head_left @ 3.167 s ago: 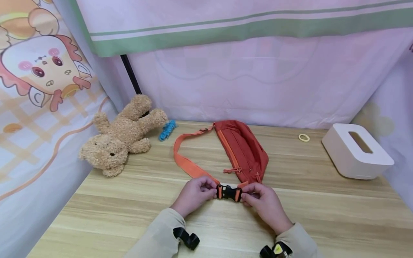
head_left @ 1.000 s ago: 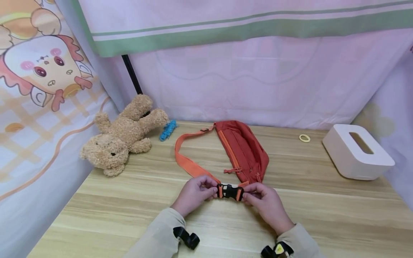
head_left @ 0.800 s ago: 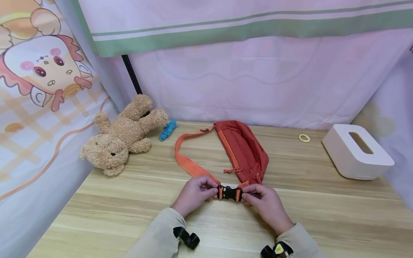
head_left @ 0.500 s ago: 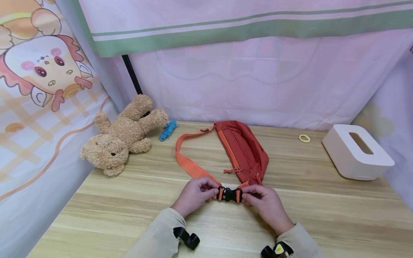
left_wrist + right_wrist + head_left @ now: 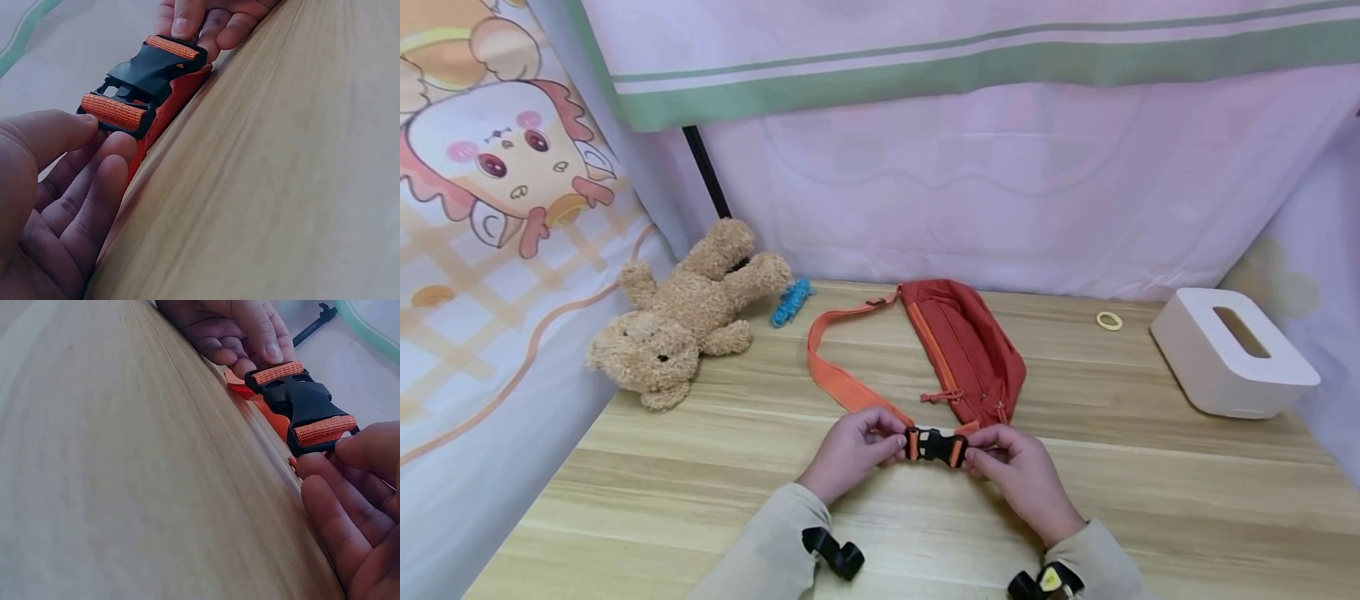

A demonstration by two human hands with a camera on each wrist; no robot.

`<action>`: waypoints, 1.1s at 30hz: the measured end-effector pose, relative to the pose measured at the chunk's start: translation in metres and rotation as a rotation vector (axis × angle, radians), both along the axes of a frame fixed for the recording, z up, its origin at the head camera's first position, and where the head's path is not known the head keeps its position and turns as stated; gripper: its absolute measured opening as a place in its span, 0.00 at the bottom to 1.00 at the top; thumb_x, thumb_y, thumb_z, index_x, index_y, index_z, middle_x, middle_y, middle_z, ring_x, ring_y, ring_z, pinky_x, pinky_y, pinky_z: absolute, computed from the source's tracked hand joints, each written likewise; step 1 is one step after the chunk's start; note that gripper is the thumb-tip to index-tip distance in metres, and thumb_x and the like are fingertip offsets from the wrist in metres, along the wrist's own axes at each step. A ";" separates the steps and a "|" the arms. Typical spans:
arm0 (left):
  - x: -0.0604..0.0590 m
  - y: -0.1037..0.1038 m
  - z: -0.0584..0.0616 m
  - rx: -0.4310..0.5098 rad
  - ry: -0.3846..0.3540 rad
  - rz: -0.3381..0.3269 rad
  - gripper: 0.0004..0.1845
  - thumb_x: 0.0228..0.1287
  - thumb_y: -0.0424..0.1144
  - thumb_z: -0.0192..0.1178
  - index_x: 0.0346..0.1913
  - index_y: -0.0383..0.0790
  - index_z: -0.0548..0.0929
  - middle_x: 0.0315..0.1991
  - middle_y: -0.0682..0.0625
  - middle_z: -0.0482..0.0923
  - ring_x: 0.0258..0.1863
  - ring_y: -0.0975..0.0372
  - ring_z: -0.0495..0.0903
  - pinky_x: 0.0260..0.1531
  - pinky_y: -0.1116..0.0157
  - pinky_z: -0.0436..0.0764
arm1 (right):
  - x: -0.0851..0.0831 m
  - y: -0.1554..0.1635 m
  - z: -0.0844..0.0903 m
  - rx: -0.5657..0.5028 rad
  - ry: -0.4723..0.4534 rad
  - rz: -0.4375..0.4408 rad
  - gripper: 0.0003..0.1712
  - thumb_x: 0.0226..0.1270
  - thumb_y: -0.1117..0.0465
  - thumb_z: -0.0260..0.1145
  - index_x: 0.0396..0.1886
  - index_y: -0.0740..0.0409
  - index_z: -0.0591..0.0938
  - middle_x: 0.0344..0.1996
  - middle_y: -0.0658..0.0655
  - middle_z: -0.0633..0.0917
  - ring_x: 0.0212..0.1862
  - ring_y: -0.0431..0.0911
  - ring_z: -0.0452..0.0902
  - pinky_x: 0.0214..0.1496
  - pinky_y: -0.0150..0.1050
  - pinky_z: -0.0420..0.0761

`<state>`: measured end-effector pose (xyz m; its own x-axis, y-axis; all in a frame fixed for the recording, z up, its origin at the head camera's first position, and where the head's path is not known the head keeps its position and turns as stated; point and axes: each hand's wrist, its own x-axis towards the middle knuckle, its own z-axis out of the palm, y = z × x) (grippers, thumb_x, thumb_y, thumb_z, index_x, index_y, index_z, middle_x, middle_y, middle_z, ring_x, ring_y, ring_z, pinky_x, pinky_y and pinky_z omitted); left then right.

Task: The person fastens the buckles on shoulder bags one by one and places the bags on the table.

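A black side-release buckle (image 5: 937, 446) spans the gap between my two hands, its halves joined, with orange webbing looped through each end. My left hand (image 5: 854, 452) pinches its left end between thumb and fingers. At the other end, my right hand (image 5: 1019, 475) pinches the buckle the same way. Both wrist views show the buckle (image 5: 134, 81) held just off the table, thumbs on top; whether it is fully latched I cannot tell. Beyond the hands lies a red waist bag (image 5: 966, 354). Its orange strap (image 5: 842, 379) curves round on the left to the buckle.
A tan teddy bear (image 5: 688, 312) lies at the back left, beside a blue bundle of cord (image 5: 791, 302). Towards the back right are a pale yellow ring (image 5: 1108, 321) and a white tissue box (image 5: 1232, 354). Curtains border the wooden table (image 5: 700, 500).
Both hands keep their pinch on the buckle. It has risen slightly since half a second ago and looks a little longer, with its right end shifted slightly right. The bag stays put.
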<state>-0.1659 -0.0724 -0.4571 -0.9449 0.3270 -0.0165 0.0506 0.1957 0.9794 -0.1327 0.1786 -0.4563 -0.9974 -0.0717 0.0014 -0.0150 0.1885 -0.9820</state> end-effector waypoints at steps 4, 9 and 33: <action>0.000 0.000 0.000 -0.017 0.019 -0.004 0.02 0.67 0.32 0.66 0.41 0.40 0.84 0.31 0.48 0.84 0.30 0.60 0.84 0.31 0.66 0.84 | -0.001 -0.001 0.001 0.001 -0.001 0.008 0.07 0.64 0.70 0.71 0.41 0.67 0.84 0.41 0.62 0.87 0.36 0.43 0.85 0.40 0.38 0.87; 0.000 0.001 0.000 -0.020 0.045 -0.013 0.02 0.66 0.32 0.67 0.40 0.40 0.85 0.31 0.49 0.85 0.29 0.60 0.83 0.30 0.66 0.84 | -0.001 -0.002 0.001 0.019 -0.017 0.005 0.06 0.64 0.72 0.70 0.40 0.66 0.85 0.43 0.61 0.86 0.37 0.43 0.85 0.40 0.38 0.87; 0.000 0.000 0.001 0.067 -0.070 -0.022 0.05 0.67 0.30 0.65 0.44 0.34 0.85 0.35 0.45 0.85 0.33 0.59 0.86 0.34 0.64 0.87 | 0.000 0.000 0.002 0.052 -0.009 -0.013 0.06 0.62 0.69 0.72 0.38 0.64 0.84 0.34 0.58 0.87 0.32 0.43 0.84 0.37 0.36 0.85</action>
<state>-0.1657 -0.0728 -0.4557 -0.9347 0.3503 -0.0596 -0.0148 0.1293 0.9915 -0.1327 0.1787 -0.4539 -0.9983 -0.0582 -0.0104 -0.0038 0.2390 -0.9710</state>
